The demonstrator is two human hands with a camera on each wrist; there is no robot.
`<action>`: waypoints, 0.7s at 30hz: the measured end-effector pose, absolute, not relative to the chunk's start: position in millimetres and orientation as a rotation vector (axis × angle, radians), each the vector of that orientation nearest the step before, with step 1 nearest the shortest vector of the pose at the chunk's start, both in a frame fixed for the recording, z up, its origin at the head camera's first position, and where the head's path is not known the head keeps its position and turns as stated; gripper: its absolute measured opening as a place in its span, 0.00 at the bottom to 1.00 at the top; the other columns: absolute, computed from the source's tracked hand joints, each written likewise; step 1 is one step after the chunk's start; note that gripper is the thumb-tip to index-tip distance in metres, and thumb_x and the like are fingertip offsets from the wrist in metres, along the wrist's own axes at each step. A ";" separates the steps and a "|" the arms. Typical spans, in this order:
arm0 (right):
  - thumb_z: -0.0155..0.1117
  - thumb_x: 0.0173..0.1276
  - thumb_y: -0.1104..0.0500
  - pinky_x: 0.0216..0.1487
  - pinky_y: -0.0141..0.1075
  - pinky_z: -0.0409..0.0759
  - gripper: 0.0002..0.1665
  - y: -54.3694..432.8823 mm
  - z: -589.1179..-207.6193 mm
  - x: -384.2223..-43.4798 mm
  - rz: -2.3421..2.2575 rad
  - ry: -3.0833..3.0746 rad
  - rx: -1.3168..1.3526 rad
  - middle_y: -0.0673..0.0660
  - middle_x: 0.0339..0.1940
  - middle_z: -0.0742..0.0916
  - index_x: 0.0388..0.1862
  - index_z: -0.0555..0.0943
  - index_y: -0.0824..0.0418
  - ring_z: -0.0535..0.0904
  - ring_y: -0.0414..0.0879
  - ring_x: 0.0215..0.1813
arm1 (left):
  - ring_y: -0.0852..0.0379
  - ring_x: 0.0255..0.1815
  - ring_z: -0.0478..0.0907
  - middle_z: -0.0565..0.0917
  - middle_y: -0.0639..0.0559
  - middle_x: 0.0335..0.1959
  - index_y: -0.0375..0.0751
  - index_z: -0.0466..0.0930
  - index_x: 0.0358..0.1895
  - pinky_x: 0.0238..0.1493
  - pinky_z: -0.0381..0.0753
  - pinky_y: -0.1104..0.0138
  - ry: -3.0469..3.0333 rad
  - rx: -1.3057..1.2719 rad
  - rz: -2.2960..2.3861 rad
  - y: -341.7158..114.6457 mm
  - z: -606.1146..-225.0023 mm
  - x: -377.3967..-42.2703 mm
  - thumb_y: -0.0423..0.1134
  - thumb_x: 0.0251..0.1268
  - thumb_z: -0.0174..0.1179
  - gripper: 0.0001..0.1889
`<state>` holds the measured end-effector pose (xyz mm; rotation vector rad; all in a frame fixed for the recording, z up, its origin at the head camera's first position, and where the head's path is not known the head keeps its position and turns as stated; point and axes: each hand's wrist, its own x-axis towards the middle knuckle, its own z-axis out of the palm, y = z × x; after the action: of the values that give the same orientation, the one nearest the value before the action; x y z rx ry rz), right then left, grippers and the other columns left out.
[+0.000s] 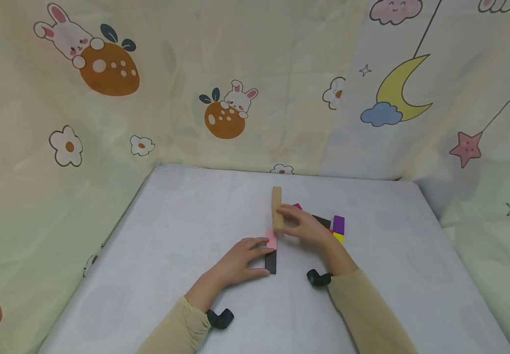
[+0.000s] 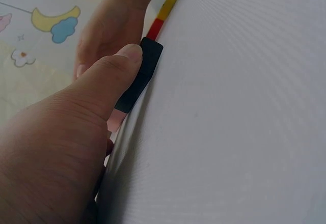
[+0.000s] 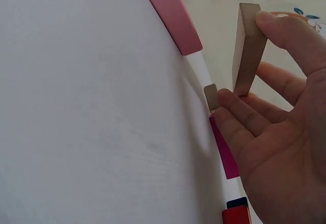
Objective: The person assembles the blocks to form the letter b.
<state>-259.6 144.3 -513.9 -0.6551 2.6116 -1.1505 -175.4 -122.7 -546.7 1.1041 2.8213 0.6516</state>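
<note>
My right hand pinches a plain wooden block between thumb and fingers, and in the right wrist view it is raised off the table. A second wooden block lies just beyond it. Toward me, a pink block and a black block lie end to end in a line. Beside them is my left hand, its fingers extended against the pink block and the joint. Its thumb touches the near part of the black block; the other fingers are hidden in the left wrist view.
Right of the right hand lie a magenta block, a dark block, a purple block, a yellow block and a partly covered red block. The white tabletop meets printed cloth walls.
</note>
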 end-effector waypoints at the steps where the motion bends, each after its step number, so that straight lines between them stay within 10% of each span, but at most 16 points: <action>1: 0.70 0.62 0.40 0.74 0.56 0.64 0.39 144.8 -515.4 -261.9 -1.154 2.615 -0.647 0.46 0.76 0.69 0.72 0.69 0.35 0.64 0.50 0.76 | 0.55 0.75 0.62 0.63 0.62 0.76 0.68 0.68 0.70 0.75 0.64 0.56 2.821 1.105 0.650 -122.5 -546.1 -175.2 0.69 0.64 0.54 0.32; 21: 0.71 0.54 0.31 0.71 0.59 0.68 0.37 131.9 -513.8 -272.6 -1.208 2.497 -0.625 0.42 0.69 0.76 0.64 0.73 0.26 0.67 0.47 0.74 | 0.54 0.74 0.63 0.64 0.60 0.75 0.67 0.69 0.70 0.74 0.65 0.56 2.843 1.139 0.643 -122.9 -547.6 -175.6 0.70 0.64 0.54 0.32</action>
<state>-272.6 131.9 -513.8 -0.6252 2.4970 -1.2083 -175.6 -122.9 -547.6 1.1389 2.8427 0.6432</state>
